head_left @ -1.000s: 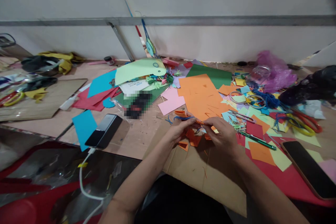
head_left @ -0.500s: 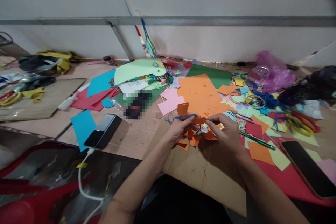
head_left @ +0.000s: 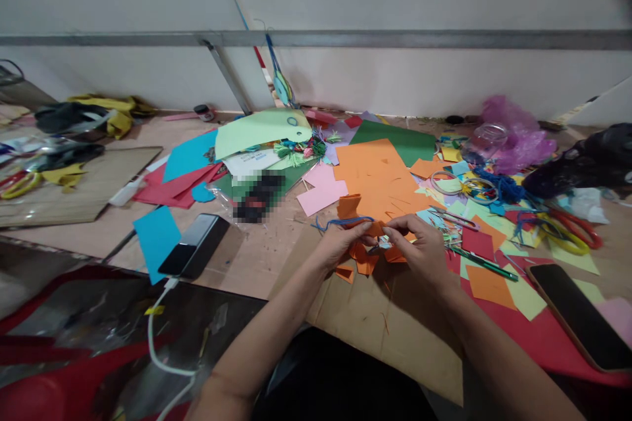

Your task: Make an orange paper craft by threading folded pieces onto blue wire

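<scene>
Between my two hands is a small piece of orange paper [head_left: 377, 229], pinched at both ends above the cardboard. My left hand [head_left: 345, 243] grips its left end with thumb and fingers. At its right end, my right hand [head_left: 417, 243] pinches with thumb and forefinger. Blue yarn [head_left: 340, 221] trails leftward from beside my left fingers; whether it is held or only lies there I cannot tell. Orange paper scraps [head_left: 365, 260] lie under my hands on the brown cardboard [head_left: 365, 322]. A large orange sheet [head_left: 372, 174] is just beyond my fingers.
A phone [head_left: 577, 316] rests at the right, near a green pen [head_left: 486, 264] and scissors [head_left: 567, 233]. Left of me, a black device [head_left: 195, 247] with a white cable sits at the table edge. Coloured paper, yarn tassels [head_left: 301, 148] and a purple plastic bag [head_left: 518, 138] spread along the back.
My right hand has moved slightly left, closer to my left hand, so less of the orange paper shows between them. The things around have stayed put.
</scene>
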Available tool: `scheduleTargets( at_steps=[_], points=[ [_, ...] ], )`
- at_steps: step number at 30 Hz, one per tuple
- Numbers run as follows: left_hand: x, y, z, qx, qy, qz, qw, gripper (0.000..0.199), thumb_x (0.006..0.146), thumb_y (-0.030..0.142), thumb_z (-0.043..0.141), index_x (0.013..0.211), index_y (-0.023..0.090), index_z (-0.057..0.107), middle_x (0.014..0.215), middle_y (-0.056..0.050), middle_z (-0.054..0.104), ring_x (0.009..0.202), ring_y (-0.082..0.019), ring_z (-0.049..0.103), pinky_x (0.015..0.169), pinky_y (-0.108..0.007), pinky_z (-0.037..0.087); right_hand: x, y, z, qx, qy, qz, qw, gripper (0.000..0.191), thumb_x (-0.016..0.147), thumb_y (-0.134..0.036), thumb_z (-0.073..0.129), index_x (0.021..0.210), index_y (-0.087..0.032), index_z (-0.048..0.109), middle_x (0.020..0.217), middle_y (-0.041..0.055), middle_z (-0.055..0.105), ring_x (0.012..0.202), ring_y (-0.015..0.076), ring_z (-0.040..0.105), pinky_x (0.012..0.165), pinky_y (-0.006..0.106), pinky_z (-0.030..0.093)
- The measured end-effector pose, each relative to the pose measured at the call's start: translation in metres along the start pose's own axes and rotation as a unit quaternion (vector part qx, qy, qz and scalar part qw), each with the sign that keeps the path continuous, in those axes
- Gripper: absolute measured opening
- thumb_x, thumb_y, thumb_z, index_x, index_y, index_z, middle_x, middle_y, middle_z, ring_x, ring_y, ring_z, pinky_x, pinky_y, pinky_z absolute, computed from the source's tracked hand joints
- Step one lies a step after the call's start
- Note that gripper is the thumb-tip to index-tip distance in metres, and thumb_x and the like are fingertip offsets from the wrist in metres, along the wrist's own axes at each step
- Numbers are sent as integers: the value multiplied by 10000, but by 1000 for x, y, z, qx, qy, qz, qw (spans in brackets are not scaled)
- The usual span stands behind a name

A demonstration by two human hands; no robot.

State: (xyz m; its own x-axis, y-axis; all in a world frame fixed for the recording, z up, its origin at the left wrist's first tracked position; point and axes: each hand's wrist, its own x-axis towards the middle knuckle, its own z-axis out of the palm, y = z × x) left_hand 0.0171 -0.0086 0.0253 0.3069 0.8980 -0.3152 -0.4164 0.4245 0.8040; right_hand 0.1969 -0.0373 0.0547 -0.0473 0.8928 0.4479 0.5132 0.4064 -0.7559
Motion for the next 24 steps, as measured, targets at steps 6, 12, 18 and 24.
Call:
scheduleTargets(
  at_steps=[6, 12, 18, 24],
  points=[
    [2, 4, -1, -4, -6, 36, 999, 466, 565, 406, 944, 860, 103, 748, 616, -41, 699, 546, -131, 654, 611, -250, 547, 3, 5, -1, 37, 2, 51, 998, 143, 887, -320, 675, 815, -200, 710, 733, 26, 711, 638, 167, 627, 614, 293, 500],
    [-1, 3, 1, -11, 1, 13, 1000, 448, 549, 359, 952, 844, 101, 736, 646, -43, 701, 559, -139, 651, 617, -284, 567, 4, 1, -1, 23, -25, 35, 999, 216, 912, -336, 643, 740, -207, 666, 675, 17, 682, 615, 161, 612, 586, 280, 478],
    [1, 0, 0, -17, 8, 13, 1000, 458, 544, 343, 951, 872, 108, 734, 639, -37, 699, 546, -136, 645, 597, -272, 552, 3, -1, -1, 5, -32, 26, 999, 250, 936, -356, 619, 732, -216, 656, 666, 14, 679, 611, 162, 612, 569, 276, 458],
    [0, 4, 3, -11, 13, 14, 1000, 437, 516, 319, 957, 816, 103, 722, 665, -37, 697, 546, -116, 626, 568, -238, 528, 4, 5, 1, 18, -48, 47, 998, 241, 942, -361, 617, 768, -207, 682, 705, 18, 704, 655, 172, 644, 614, 285, 477]
  ],
)
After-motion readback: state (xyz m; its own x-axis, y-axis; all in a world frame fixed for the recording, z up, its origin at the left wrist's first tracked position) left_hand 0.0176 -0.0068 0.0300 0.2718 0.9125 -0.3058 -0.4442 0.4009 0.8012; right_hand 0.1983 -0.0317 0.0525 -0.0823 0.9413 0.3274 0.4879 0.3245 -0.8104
